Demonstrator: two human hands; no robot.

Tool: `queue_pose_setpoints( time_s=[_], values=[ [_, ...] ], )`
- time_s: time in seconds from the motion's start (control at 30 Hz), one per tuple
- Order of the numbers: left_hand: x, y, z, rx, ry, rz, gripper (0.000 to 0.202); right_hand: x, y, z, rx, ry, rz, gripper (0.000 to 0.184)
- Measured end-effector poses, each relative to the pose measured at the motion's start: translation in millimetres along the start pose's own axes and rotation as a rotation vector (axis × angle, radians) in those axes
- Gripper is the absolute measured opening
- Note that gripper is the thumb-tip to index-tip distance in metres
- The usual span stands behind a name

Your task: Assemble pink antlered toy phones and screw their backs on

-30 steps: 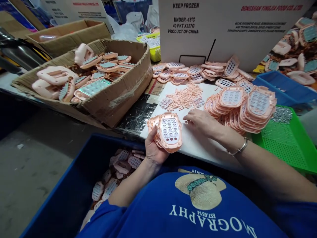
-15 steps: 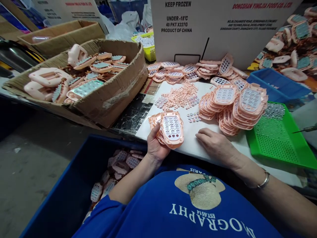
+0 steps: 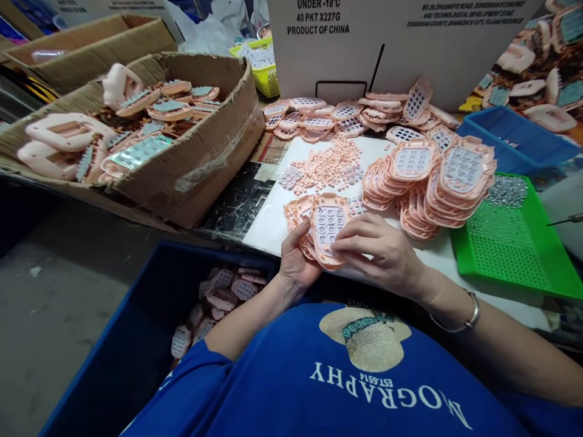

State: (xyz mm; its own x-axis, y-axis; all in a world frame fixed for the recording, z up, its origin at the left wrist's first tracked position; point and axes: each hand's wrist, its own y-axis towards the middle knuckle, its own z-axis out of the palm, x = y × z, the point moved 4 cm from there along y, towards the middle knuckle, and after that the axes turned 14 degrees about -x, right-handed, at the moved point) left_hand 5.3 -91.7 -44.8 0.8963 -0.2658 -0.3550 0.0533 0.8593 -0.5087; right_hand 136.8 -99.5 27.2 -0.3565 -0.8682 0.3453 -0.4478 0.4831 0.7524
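My left hand [image 3: 297, 262] grips a few pink plastic shells, fanned and overlapping, near the front edge of the white board. The top keypad shell [image 3: 328, 223] faces up, with a pale panel holding rows of small buttons. My right hand [image 3: 385, 252] is over that shell's lower right part, its fingertips bunched against the panel. Whatever they pinch, if anything, is hidden. Just beyond lie small loose pink buttons [image 3: 330, 162] in a heap on the white board [image 3: 268, 227]. Stacked pink shells [image 3: 462, 176] with similar pale panels stand to the right.
A cardboard box [image 3: 218, 142] of pink shells with green boards is at left. Below it a dark blue bin [image 3: 136, 315] holds finished-looking shells. At right are a green tray [image 3: 514, 255] with small metal parts, a blue tray [image 3: 510, 139] and a screwdriver tip [image 3: 567, 220].
My right hand has moved left from the board onto the top shell's lower part. The left hand, still holding the shells, has shifted slightly right. The view has tilted down a little.
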Motion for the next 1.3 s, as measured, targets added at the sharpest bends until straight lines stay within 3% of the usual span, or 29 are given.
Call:
queue_pose_setpoints(
  time_s=[0.2, 0.33, 0.4, 0.53, 0.7, 0.87, 0.97, 1.1, 1.2, 1.3],
  values=[
    [0, 0, 0.0, -0.036, -0.002, 0.008, 0.046, 21, 1, 2, 0.168, -0.34, -0.157, 0.025],
    [-2, -2, 2.2, -0.074, 0.0, -0.014, 0.042, 28, -6, 5, 0.212, -0.422, -0.245, 0.04],
    [-4, -4, 3.7, -0.091, -0.005, -0.029, 0.042, 25, -13, 5, 0.191, -0.418, -0.283, 0.047],
    [-3, -7, 6.4, -0.121, -0.001, -0.088, 0.041, 21, -22, 2, 0.05, -0.349, -0.363, 0.021],
    [4, -3, 14.0, -0.088, 0.011, -0.122, 0.039, 26, -21, -7, -0.047, -0.357, -0.35, 0.014],
    [17, 2, 23.6, -0.063, 0.021, -0.153, 0.044, 33, -20, -44, -0.103, -0.484, -0.356, 0.019],
    [22, 4, 24.1, -0.085, 0.05, -0.171, 0.043, 20, -18, -85, -0.172, -0.708, -0.266, 0.018],
    [24, 5, 22.7, -0.093, 0.082, -0.187, 0.043, -24, -17, -133, -0.203, -1.011, -0.052, 0.013],
    [24, 4, 22.7, -0.082, 0.082, -0.183, 0.043, -58, -19, -145, -0.136, -1.084, 0.031, 0.024],
    [19, 4, 21.2, -0.085, 0.076, -0.153, 0.04, -75, -24, -141, -0.062, -1.018, 0.045, 0.025]
  ],
)
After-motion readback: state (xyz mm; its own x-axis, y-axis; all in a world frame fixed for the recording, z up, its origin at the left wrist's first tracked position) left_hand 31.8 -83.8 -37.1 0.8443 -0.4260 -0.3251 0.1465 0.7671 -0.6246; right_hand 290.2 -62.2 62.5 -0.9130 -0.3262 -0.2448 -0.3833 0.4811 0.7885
